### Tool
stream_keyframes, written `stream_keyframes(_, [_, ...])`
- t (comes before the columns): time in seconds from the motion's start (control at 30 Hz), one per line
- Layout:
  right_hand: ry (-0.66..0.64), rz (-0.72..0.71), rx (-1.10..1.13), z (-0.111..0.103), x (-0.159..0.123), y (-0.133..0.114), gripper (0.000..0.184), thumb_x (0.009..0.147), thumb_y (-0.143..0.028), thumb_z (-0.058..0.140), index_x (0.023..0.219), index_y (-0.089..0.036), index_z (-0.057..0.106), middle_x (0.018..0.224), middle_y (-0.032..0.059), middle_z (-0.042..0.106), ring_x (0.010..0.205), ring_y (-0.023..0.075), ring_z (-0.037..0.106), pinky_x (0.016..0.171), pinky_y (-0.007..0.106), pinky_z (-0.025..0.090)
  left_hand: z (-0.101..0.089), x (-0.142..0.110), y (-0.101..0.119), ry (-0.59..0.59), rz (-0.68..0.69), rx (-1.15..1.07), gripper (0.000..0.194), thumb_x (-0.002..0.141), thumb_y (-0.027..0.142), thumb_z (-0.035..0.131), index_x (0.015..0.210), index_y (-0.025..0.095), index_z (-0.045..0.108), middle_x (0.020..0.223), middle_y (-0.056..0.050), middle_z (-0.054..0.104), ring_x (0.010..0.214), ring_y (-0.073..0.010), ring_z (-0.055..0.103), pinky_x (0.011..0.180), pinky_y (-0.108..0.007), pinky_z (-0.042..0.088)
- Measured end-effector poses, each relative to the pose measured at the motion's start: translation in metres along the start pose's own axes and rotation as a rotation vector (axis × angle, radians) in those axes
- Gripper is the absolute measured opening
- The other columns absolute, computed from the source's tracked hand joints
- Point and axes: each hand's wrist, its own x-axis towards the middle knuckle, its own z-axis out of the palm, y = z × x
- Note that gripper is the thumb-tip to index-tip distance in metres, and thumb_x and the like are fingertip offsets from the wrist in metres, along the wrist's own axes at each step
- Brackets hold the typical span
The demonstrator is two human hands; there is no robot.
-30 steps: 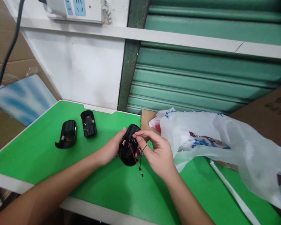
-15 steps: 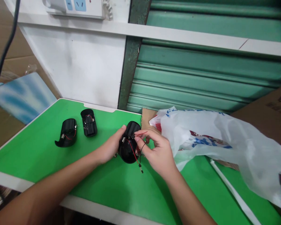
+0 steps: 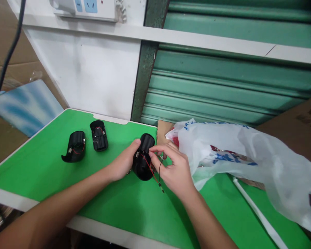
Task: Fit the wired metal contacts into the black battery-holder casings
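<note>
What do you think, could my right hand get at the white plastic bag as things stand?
Probably yes: the white plastic bag lies close beside the right hand with nothing visible blocking it, though that hand is busy at the black casing.

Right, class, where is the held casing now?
The casing is near the middle of the head view, between the left hand and right hand, left of the bag.

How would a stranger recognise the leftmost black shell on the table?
On the green tabletop, left of the left hand, lie two black shells. Take the one nearer the left edge; its hooked lip juts leftward, while its neighbour shows none.
</note>
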Motion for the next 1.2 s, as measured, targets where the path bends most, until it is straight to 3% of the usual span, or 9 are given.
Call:
stream_keyframes(0.2, [0.007,-0.079,-0.044,0.001,0.0,-0.001,0.016,0.094,-0.008,0.064,0.094,-0.023,0.07,0.082,0.0008,0.074,0.076,0.0182,0.066,0.067,0.031,0.052,-0.004,0.001,-0.004,0.081,0.106,0.144,0.045,0.099,0.054,0.049,0.121,0.017,0.063,0.116,-0.006,0.068,0.115,-0.0262,0.057,0.108,-0.041,0.042])
stream_keyframes(0.27, [0.015,-0.095,-0.051,0.002,-0.001,-0.002,0.016,0.095,-0.008,0.064,0.095,-0.023,0.07,0.084,0.0015,0.075,0.077,0.0187,0.067,0.068,0.032,0.053,-0.005,-0.001,-0.002,0.097,0.108,0.189,0.036,0.094,0.041,0.053,0.12,0.017,0.06,0.116,-0.006,0.066,0.114,-0.0261,0.056,0.105,-0.04,0.042])
stream_keyframes(0.37, [0.028,-0.108,-0.036,0.003,-0.001,-0.003,0.017,0.095,-0.008,0.064,0.096,-0.023,0.071,0.086,0.0021,0.076,0.078,0.0188,0.067,0.069,0.033,0.053,-0.004,-0.004,0.003,0.111,0.101,0.282,0.037,0.084,0.03,0.058,0.119,0.017,0.059,0.111,-0.004,0.064,0.112,-0.0262,0.055,0.103,-0.039,0.044])
stream_keyframes(0.53, [0.029,-0.095,-0.029,0.003,-0.001,-0.002,0.014,0.094,-0.012,0.066,0.094,-0.024,0.073,0.09,0.0029,0.074,0.083,0.0198,0.069,0.076,0.036,0.054,-0.001,-0.008,0.01,0.079,0.169,0.299,0.041,0.086,0.03,0.061,0.126,0.018,0.056,0.116,-0.005,0.064,0.118,-0.0265,0.055,0.108,-0.039,0.042])
stream_keyframes(0.77, [0.023,-0.015,-0.009,0.004,-0.001,-0.003,0.015,0.094,-0.016,0.064,0.092,-0.026,0.075,0.086,0.0035,0.07,0.081,0.0197,0.067,0.072,0.037,0.055,-0.002,-0.009,0.01,0.05,0.238,0.324,0.038,0.095,0.034,0.061,0.129,0.02,0.052,0.114,-0.004,0.059,0.113,-0.0241,0.054,0.106,-0.037,0.045])
stream_keyframes(1.2, [0.047,-0.071,-0.032,0.005,-0.001,-0.001,0.016,0.093,-0.012,0.065,0.089,-0.025,0.075,0.078,0.0019,0.071,0.076,0.0192,0.066,0.069,0.035,0.053,-0.003,-0.01,0.007,0.012,0.315,0.486,0.036,0.103,0.038,0.052,0.132,0.018,0.046,0.112,-0.006,0.055,0.109,-0.0236,0.053,0.102,-0.037,0.048])
